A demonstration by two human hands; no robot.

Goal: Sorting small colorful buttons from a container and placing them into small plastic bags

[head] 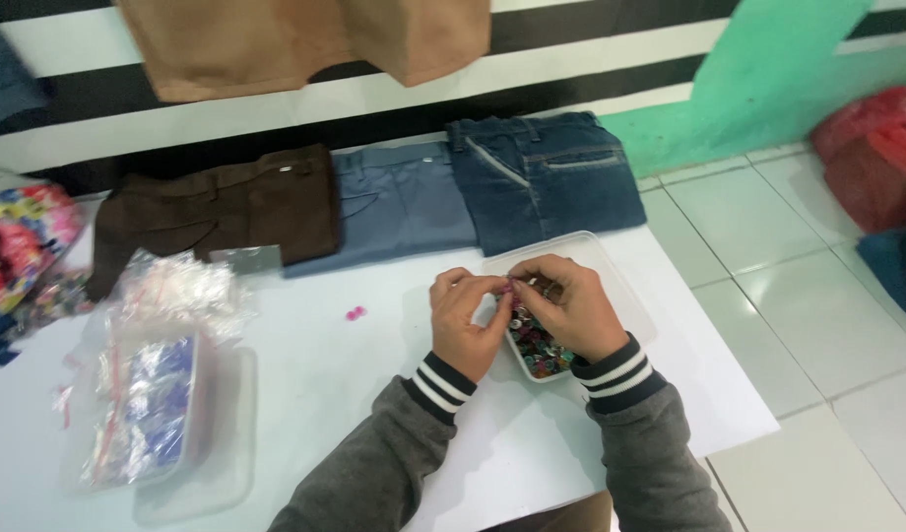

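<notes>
- Both hands meet over a white table [305,414], fingertips pinched together on one tiny piece too small to make out; grey sleeves with black-and-white striped cuffs cover the wrists.
- Far left: a floral cloth bundle [20,241] lies at the table's edge.
- Next to it, crumpled clear plastic bags [177,291] sit on and around a clear plastic container [192,473]; a bag with blue contents [153,404] lies inside.
- Behind these, folded brown trousers [226,207] lie against the black-and-white striped wall, with a brown garment [295,39] hanging above.
- Just beside the brown pair are folded grey-blue trousers [399,202], then folded dark blue jeans [547,172], the three in a row, edges touching.
- A small pink bit [355,314] lies alone on the table, left of the hands.
- Left hand [463,320]: fingers curled, thumb and forefinger closed on the tiny piece.
- Right hand [566,305]: fingers bent, tips closed on the same piece, touching the left fingertips.
- Directly under the hands stands a clear plastic tub [620,286] near the table's right edge, in front of the jeans; mixed small buttons [540,353], metal and coloured, heap at its near end.
- Right of the table: white floor tiles, a green wall, and a red plastic bag [872,153] in the corner.
</notes>
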